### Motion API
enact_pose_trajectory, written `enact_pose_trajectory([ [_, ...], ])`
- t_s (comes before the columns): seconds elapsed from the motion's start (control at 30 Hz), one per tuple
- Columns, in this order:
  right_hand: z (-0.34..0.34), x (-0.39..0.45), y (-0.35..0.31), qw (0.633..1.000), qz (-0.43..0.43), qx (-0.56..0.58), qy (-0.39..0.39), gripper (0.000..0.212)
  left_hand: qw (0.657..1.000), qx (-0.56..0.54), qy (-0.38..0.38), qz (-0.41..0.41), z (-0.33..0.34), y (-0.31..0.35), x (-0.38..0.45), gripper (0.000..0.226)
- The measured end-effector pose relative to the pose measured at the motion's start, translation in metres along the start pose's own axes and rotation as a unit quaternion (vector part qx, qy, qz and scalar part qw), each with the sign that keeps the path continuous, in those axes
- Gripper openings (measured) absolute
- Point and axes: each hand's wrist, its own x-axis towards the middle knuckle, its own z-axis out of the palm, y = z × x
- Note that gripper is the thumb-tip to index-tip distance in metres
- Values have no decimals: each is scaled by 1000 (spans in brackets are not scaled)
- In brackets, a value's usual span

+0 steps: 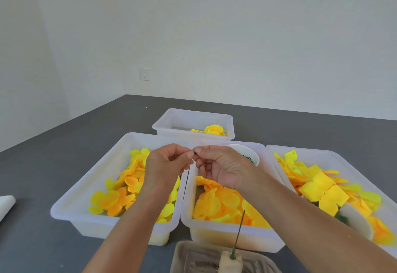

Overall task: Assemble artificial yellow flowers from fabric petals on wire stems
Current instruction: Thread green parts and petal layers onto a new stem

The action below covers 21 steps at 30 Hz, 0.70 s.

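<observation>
Fingertips of the left hand (pixel 166 166) and right hand (pixel 221 166) are brought together above the middle bin (pixel 227 238); a thin wire stem (pixel 187 176) is pinched between them, hanging down. Yellow fabric petals (pixel 223 206) are heaped in the bins on the grey worktop (pixel 43 165). A finished flower (pixel 214 130) is seen in the far bin (pixel 193 120).

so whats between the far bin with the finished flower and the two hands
In the head view, only the far rim of the middle petal bin and a white cup lie between the far bin and the hands.
</observation>
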Motion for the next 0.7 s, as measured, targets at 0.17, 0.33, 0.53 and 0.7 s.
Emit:
enact_pose_trajectory([
  [0.17, 2, -44, -6, 998, 30, 57, 5, 19, 996, -16, -27, 88, 8, 21, -28, 16],
  [0.33, -5, -78, -5, 999, 1, 45, 6, 11, 989, 25, -37, 140, 18, 32, -53, 23],
  [0.53, -18, -108, -1, 999, -12, 32, -1, 10, 990, -62, -82, 102, 26, 42, -76, 12],
  [0.7, -23, -123, 6, 994, -7, 104, -19, 10, 990, -110, -74, 54, 28, 42, -89, 21],
])
